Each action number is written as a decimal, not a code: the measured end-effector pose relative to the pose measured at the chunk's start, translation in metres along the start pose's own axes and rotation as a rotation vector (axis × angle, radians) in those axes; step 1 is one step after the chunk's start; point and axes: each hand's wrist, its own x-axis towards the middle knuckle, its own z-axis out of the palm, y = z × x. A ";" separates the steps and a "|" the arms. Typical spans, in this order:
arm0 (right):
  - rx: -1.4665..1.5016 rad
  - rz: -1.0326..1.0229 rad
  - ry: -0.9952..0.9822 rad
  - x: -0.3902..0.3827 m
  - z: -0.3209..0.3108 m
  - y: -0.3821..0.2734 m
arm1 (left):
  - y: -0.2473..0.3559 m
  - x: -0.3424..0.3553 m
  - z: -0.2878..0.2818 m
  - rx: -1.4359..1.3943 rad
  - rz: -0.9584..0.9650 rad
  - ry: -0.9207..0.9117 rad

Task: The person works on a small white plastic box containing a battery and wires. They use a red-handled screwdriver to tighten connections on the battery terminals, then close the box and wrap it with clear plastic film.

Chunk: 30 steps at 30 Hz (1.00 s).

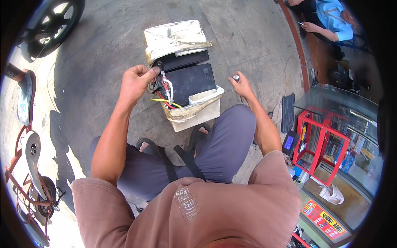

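Observation:
On the ground before me stands a worn off-white battery case [196, 115], its cream lid [175, 35] tipped away at the far end. Inside sit black battery blocks [188, 82]. White, red and yellow wires [167, 91] run along their left side. At the case's left edge, beside a black terminal area, my left hand [136, 82] pinches with thumb and forefinger; what lies between them is hidden. To the right of the case and apart from it, my right hand [243, 86] is closed around a tool with a dark, shiny round end [236, 77]; its kind is not clear.
A glass-topped cabinet [335, 111] with a red metal frame [320, 144] stands at the right. A black flat pad [288, 112] lies near it. Another person in a blue shirt [337, 18] sits at the upper right. Wheeled vehicles, one with a black wheel [51, 25], line the left.

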 end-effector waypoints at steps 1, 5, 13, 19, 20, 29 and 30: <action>-0.130 -0.017 -0.092 0.000 0.015 0.033 | 0.004 0.003 0.003 0.007 -0.013 -0.019; -0.387 -0.032 -0.372 -0.016 0.062 0.119 | 0.011 0.007 0.004 -0.013 -0.076 -0.051; 0.234 -0.190 0.021 0.031 -0.032 -0.008 | -0.003 0.000 0.001 -0.094 -0.069 0.053; -0.050 -0.949 -0.108 -0.038 -0.037 -0.245 | 0.003 0.006 -0.003 -0.056 -0.020 -0.127; -0.123 -1.012 -0.072 -0.035 -0.020 -0.257 | 0.004 0.008 -0.002 -0.049 0.001 -0.157; -0.298 -0.919 0.138 -0.016 0.044 -0.257 | 0.022 -0.004 -0.002 0.369 0.205 -0.112; -0.263 -0.909 0.132 -0.017 0.046 -0.256 | 0.020 -0.005 -0.002 0.350 0.224 -0.085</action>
